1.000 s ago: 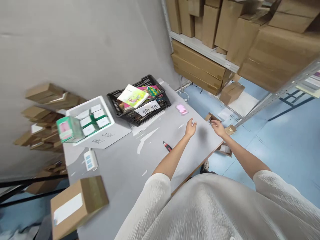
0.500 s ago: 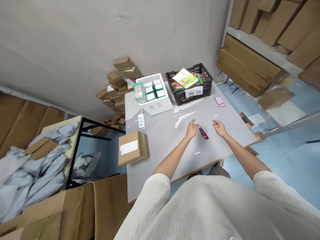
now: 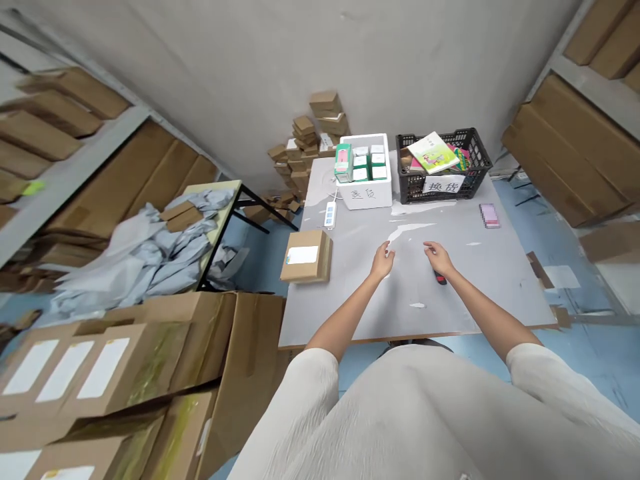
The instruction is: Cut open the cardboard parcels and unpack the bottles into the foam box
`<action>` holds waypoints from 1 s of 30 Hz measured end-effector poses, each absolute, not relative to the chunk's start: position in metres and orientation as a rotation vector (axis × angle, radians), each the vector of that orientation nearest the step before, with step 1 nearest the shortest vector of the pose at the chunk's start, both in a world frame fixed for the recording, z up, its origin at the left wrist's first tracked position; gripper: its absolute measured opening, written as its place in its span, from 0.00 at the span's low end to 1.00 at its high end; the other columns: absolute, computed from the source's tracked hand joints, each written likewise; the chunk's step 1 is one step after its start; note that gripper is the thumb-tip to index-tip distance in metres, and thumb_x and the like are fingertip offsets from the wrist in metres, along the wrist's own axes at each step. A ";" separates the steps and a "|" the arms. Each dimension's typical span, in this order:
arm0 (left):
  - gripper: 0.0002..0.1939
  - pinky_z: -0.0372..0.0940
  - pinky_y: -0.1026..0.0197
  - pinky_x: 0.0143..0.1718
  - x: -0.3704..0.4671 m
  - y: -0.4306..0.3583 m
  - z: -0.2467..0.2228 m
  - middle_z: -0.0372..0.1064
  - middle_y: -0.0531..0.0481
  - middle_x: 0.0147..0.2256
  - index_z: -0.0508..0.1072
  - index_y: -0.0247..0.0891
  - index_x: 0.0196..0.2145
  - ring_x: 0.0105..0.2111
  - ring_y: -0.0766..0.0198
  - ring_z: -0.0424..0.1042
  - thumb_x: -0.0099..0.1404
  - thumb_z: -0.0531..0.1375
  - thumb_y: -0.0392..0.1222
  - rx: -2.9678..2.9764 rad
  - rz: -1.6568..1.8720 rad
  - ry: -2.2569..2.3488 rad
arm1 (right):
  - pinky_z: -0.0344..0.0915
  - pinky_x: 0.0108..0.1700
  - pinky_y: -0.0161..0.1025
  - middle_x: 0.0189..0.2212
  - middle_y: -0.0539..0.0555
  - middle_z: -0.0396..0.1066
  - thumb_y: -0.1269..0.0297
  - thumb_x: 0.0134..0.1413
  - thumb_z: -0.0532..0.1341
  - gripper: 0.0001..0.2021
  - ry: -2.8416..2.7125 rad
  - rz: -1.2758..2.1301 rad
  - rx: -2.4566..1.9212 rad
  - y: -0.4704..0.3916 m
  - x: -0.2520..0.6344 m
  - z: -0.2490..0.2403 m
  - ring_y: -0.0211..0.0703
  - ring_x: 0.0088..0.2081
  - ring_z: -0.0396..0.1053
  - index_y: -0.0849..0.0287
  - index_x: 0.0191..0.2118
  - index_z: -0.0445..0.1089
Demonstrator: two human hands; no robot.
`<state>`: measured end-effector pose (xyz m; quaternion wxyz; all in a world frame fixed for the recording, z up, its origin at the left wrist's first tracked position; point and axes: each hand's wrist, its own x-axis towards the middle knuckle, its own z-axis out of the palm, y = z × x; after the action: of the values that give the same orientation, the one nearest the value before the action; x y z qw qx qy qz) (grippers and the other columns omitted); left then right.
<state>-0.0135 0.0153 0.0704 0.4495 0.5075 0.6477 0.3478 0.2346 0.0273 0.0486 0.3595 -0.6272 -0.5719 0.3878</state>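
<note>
My left hand [image 3: 383,261] is over the middle of the grey table [image 3: 360,303], fingers loosely curved and apart, with nothing in it. A short way to its right, my right hand [image 3: 439,258] hovers in the same manner, thumb and fingers apart. Beneath the right hand lies a red and black utility knife [image 3: 440,279], partly hidden by that hand. To the left on the tabletop sits a taped cardboard box [image 3: 303,259] with a white label.
A white foam box [image 3: 367,195] holds green-and-white cartons. Beside it stands a black crate [image 3: 415,190] with booklets. A power strip [image 3: 330,215] and a pink pixelated item [image 3: 490,215] lie nearby. Stacked cartons [image 3: 165,350] and a table of grey mailers [image 3: 165,243] are at left.
The view has swung left, so the table and its things appear farther right. Both hands hold their poses; the utility knife, formerly between them, is now under my right hand.
</note>
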 end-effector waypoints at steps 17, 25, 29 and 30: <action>0.26 0.66 0.47 0.64 -0.128 0.007 0.072 0.66 0.37 0.67 0.72 0.41 0.64 0.61 0.48 0.72 0.70 0.61 0.38 1.196 0.963 1.737 | 0.68 0.64 0.57 0.57 0.61 0.76 0.54 0.61 0.59 0.19 -1.660 1.133 -1.479 0.064 0.114 0.047 0.54 0.54 0.76 0.53 0.52 0.78; 0.25 0.65 0.47 0.66 -0.232 0.015 0.058 0.69 0.38 0.64 0.72 0.41 0.63 0.60 0.51 0.72 0.69 0.60 0.35 1.264 0.988 1.753 | 0.68 0.64 0.55 0.59 0.59 0.75 0.57 0.63 0.59 0.18 -1.695 1.206 -1.535 0.061 0.011 0.044 0.52 0.55 0.75 0.53 0.54 0.78; 0.25 0.63 0.47 0.69 -0.283 0.013 0.052 0.69 0.39 0.64 0.72 0.41 0.63 0.65 0.51 0.68 0.70 0.57 0.35 1.347 0.968 1.787 | 0.68 0.65 0.53 0.60 0.58 0.75 0.57 0.65 0.59 0.18 -1.735 1.286 -1.533 0.057 -0.038 0.042 0.51 0.57 0.74 0.53 0.55 0.77; 0.25 0.62 0.47 0.70 -0.294 0.012 0.051 0.68 0.39 0.65 0.71 0.41 0.64 0.67 0.51 0.67 0.71 0.56 0.35 1.367 0.959 1.806 | 0.68 0.65 0.53 0.60 0.58 0.75 0.58 0.65 0.59 0.18 -1.744 1.308 -1.533 0.056 -0.050 0.041 0.51 0.57 0.74 0.53 0.56 0.77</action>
<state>-0.2940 0.0117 0.0513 0.3344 0.5237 0.6919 0.3676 -0.0499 0.0561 0.0412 0.2361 -0.5588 -0.6360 0.4770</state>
